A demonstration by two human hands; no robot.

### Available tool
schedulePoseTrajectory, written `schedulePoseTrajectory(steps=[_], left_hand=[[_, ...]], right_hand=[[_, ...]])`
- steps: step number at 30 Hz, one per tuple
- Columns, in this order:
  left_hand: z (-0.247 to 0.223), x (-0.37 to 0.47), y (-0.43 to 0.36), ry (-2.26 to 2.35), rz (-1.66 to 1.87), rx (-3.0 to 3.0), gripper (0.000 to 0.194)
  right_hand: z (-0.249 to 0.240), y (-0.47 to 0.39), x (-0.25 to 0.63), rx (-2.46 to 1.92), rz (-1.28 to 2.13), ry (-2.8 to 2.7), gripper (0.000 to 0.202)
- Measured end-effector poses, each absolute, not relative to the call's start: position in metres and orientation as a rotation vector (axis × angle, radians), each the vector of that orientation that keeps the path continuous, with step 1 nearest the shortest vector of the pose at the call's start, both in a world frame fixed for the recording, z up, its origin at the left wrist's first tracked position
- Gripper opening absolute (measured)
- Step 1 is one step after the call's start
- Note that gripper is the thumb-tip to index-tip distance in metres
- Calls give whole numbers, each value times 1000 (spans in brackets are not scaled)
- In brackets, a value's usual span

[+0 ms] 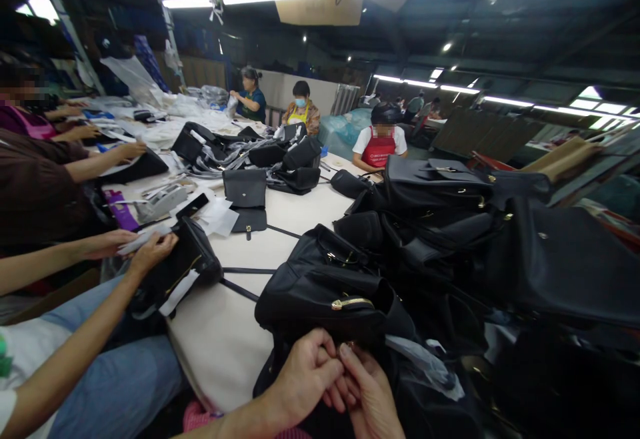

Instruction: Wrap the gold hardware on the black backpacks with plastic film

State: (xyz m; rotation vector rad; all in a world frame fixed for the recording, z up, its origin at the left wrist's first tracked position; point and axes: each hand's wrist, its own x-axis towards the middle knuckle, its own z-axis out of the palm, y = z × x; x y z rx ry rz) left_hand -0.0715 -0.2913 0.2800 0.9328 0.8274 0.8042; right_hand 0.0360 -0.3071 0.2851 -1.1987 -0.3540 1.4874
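My left hand (306,371) and my right hand (369,385) meet at the bottom centre, fingertips pinched together. Whatever they hold between them is too small and too covered to make out. Just beyond them a black backpack (305,292) lies on the table, a gold zipper (353,303) showing on its front. Its lower part runs into shadow behind my hands. Right of my right hand, a clear plastic bag (425,362) lies crumpled against black material.
Black bags (440,212) are heaped on the right. A co-worker at left handles a black bag (193,259) with white paper. A black flap bag (245,192) lies on the white table (215,345), with another black pile (285,152) behind. More people sit around the table.
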Motion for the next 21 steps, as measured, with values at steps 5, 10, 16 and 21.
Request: schedulePoseTrajectory(steps=[5, 10, 16, 21], left_hand=[[279, -77, -288, 779, 784, 811, 36], [278, -79, -291, 883, 800, 928, 31], [289, -84, -296, 1140, 852, 1457, 10], [286, -83, -292, 956, 804, 1123, 20]], right_hand=[[276, -309, 42, -1098, 1566, -356, 47], [280, -311, 39, -1098, 1546, -352, 44], [280, -311, 33, -1283, 1443, -433, 52], [272, -309, 37, -1252, 1427, -447, 49]])
